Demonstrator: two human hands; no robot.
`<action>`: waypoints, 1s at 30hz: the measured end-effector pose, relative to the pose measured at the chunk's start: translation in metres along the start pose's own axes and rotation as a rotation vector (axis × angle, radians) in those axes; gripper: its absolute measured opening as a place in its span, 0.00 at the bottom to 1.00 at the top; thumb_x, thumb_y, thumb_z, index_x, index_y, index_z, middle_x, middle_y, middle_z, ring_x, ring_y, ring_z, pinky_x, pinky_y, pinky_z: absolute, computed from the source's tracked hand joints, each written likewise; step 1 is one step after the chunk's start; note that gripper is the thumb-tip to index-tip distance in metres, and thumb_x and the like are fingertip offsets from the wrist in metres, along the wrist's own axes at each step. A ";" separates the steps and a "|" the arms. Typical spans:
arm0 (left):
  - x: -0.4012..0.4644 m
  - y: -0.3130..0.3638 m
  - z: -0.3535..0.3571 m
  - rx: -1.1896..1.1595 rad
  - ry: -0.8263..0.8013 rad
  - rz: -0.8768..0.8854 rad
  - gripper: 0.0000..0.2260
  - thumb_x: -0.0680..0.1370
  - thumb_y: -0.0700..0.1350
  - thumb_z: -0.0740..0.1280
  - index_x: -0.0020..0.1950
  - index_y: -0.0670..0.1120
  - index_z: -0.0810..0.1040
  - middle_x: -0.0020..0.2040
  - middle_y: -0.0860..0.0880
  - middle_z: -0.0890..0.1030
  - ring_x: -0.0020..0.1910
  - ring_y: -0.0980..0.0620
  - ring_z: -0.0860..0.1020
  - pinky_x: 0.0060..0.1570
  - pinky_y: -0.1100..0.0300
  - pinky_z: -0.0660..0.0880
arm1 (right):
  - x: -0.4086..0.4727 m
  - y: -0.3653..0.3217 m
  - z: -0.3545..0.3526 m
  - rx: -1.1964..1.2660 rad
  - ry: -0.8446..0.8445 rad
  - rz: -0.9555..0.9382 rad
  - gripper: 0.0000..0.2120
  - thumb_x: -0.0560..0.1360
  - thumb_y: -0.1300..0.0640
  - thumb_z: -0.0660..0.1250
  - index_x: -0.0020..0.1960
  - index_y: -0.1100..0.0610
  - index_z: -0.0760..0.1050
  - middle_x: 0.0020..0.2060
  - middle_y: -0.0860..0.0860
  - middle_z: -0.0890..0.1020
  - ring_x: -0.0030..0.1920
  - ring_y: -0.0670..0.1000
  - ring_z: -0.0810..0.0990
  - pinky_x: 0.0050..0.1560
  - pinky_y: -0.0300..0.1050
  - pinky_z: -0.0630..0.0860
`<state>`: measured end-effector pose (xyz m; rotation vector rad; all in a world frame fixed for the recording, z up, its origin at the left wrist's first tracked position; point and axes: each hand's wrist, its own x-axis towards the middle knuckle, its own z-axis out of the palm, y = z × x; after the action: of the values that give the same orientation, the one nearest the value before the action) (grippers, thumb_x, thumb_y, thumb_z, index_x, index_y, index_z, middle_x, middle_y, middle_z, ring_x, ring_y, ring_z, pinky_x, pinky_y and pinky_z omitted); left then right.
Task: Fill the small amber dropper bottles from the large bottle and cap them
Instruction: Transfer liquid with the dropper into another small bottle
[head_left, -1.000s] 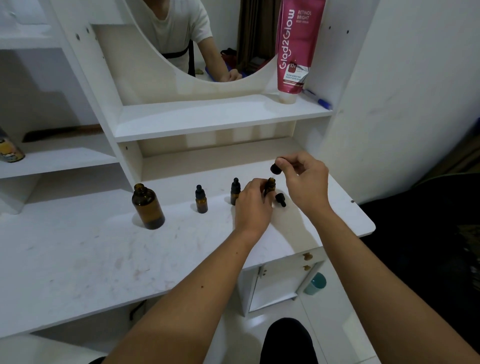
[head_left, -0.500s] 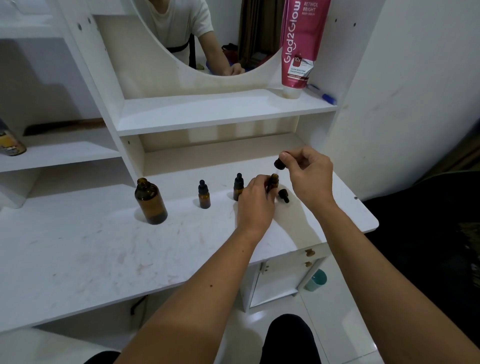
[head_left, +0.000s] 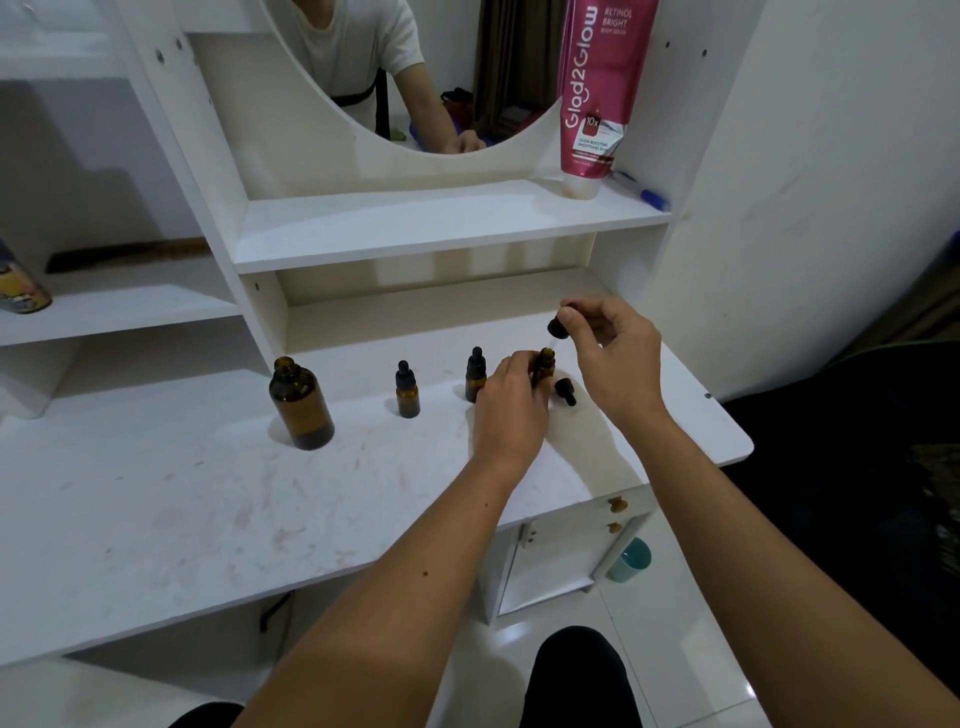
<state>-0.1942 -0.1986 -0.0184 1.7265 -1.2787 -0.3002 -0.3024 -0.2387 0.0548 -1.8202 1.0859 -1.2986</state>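
The large amber bottle (head_left: 301, 405) stands uncapped on the white tabletop (head_left: 182, 499) at the left. Two small capped amber dropper bottles (head_left: 408, 389) (head_left: 475, 375) stand to its right. My left hand (head_left: 511, 410) grips a third small amber bottle (head_left: 544, 364), which is open at the top. My right hand (head_left: 613, 353) pinches a black dropper cap (head_left: 558, 326) just above and to the right of that bottle's mouth. Another black dropper cap (head_left: 565, 391) lies on the table between my hands.
A pink Glad2Glow tube (head_left: 597, 93) and a blue pen (head_left: 641, 189) are on the shelf above. A can (head_left: 21, 286) sits on the left shelf. The mirror reflects a person. The table's right edge is near my right wrist; a teal cup (head_left: 631, 558) stands on the floor.
My right hand has lifted the dropper cap slightly up and right of the bottle's mouth. My left hand keeps its grip on the small bottle. The camera view shifted a little.
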 end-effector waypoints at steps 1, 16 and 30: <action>-0.001 0.001 -0.001 0.002 -0.002 -0.004 0.13 0.83 0.47 0.67 0.67 0.47 0.77 0.61 0.50 0.82 0.60 0.51 0.80 0.61 0.51 0.79 | 0.000 -0.002 -0.001 0.010 0.009 0.001 0.04 0.82 0.57 0.71 0.55 0.54 0.83 0.43 0.47 0.89 0.48 0.44 0.88 0.57 0.39 0.81; -0.039 -0.005 -0.031 -0.068 -0.081 -0.062 0.21 0.82 0.51 0.68 0.75 0.49 0.73 0.71 0.52 0.77 0.69 0.53 0.75 0.70 0.52 0.73 | -0.005 -0.030 -0.020 -0.027 0.155 -0.064 0.08 0.82 0.55 0.71 0.59 0.55 0.84 0.49 0.50 0.88 0.51 0.47 0.87 0.59 0.45 0.83; -0.082 -0.044 -0.132 -0.295 0.029 -0.186 0.17 0.80 0.48 0.72 0.69 0.49 0.79 0.59 0.55 0.83 0.55 0.61 0.82 0.60 0.65 0.78 | -0.039 -0.089 0.026 0.079 0.058 -0.101 0.09 0.82 0.53 0.72 0.60 0.55 0.84 0.50 0.48 0.88 0.50 0.45 0.87 0.55 0.46 0.84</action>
<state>-0.1152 -0.0583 -0.0084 1.5899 -0.9986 -0.5417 -0.2619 -0.1632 0.1073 -1.8082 0.9694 -1.4414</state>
